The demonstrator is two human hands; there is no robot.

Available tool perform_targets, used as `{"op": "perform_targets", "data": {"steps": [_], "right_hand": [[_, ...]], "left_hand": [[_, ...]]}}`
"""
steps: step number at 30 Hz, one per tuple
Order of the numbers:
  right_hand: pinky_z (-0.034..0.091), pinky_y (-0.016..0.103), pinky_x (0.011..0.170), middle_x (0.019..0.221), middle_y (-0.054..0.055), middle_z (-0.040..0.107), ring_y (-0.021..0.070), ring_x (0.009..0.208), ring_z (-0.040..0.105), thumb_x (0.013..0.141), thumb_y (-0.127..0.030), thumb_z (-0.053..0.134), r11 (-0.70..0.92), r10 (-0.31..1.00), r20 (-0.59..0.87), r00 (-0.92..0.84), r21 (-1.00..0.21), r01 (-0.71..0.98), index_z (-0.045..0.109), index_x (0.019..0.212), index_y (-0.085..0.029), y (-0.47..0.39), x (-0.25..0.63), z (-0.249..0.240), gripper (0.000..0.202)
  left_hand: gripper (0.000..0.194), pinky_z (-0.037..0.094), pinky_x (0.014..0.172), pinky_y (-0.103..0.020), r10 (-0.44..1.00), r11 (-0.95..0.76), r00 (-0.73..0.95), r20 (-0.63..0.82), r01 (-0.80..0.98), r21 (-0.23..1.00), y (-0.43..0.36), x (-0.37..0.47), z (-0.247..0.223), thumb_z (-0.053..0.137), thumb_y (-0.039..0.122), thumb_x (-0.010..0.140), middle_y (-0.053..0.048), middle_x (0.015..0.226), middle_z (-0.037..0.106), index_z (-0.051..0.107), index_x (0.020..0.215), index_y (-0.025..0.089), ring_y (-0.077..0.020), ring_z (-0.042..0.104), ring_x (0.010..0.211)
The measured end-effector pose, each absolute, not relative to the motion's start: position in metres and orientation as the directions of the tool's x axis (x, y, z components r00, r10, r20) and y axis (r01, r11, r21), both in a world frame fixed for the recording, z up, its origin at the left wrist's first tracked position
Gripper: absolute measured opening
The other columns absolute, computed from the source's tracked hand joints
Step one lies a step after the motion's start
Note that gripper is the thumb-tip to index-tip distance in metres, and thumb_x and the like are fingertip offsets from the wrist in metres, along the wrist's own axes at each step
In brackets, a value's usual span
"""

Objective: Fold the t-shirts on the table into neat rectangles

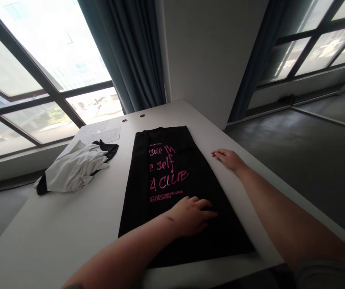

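A black garment (163, 224) lies folded into a long panel on the white table, with pink lettering on its front. Part of the lettering is cut off at the fold on the left side. My left hand (192, 216) rests flat on the lower part of the garment, its fingers stretched apart. Beside the garment's right edge, my right hand (228, 158) is held low over the table, apart from the cloth. Its thumb and fingers are drawn together in a pinch; whether anything small sits between them is not visible.
The white table (70, 237) runs back toward a pillar and curtain (130, 52). A crumpled white and black garment (72, 168) lies on its left side, near some papers (109, 134). Two round holes (124, 120) pierce the far end. Windows stand at left and right.
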State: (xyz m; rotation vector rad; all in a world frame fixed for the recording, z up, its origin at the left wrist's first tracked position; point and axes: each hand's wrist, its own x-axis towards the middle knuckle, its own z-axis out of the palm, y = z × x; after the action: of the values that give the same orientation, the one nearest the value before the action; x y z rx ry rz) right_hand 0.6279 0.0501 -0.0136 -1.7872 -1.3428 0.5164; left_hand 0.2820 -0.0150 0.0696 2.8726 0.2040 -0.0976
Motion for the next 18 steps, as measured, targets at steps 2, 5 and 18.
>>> {"op": "perform_targets", "data": {"steps": [2,5,18], "right_hand": [[0.055,0.038,0.095,0.103,0.008,0.081,0.0240,0.098,0.072,0.092,-0.045,0.054,-0.090,0.920,0.152,0.361,-0.814,0.573,0.078,0.106,-0.021,0.049,0.628,-0.013,0.036],[0.055,0.036,0.091,0.101,0.008,0.080,0.0227,0.095,0.071,0.093,-0.043,0.054,-0.081,0.920,0.160,0.359,-0.816,0.572,0.078,0.105,-0.020,0.049,0.629,-0.012,0.036],[0.045,0.038,0.114,0.134,0.006,0.073,0.0250,0.127,0.063,0.105,-0.039,0.045,0.092,0.955,0.289,0.066,-0.500,0.861,0.072,0.135,-0.026,0.064,0.615,-0.013,0.042]], "left_hand": [[0.053,0.056,0.089,-0.041,0.086,-0.974,0.992,-0.090,0.103,0.202,-0.020,0.315,0.063,0.060,0.038,0.101,-0.006,0.161,0.047,0.051,0.153,0.034,-0.0273,0.067,0.115],[0.052,0.056,0.083,-0.038,-0.035,-0.983,0.993,-0.113,-0.013,0.186,-0.026,0.348,0.062,0.051,0.037,0.105,-0.008,0.159,0.049,0.045,0.157,0.034,-0.0241,0.071,0.105],[0.023,0.054,0.087,-0.035,-0.041,-0.937,0.999,-0.009,-0.035,0.348,-0.018,0.304,0.100,0.060,0.022,0.093,-0.004,0.130,0.068,0.069,0.114,0.024,-0.0207,0.071,0.101]]}}
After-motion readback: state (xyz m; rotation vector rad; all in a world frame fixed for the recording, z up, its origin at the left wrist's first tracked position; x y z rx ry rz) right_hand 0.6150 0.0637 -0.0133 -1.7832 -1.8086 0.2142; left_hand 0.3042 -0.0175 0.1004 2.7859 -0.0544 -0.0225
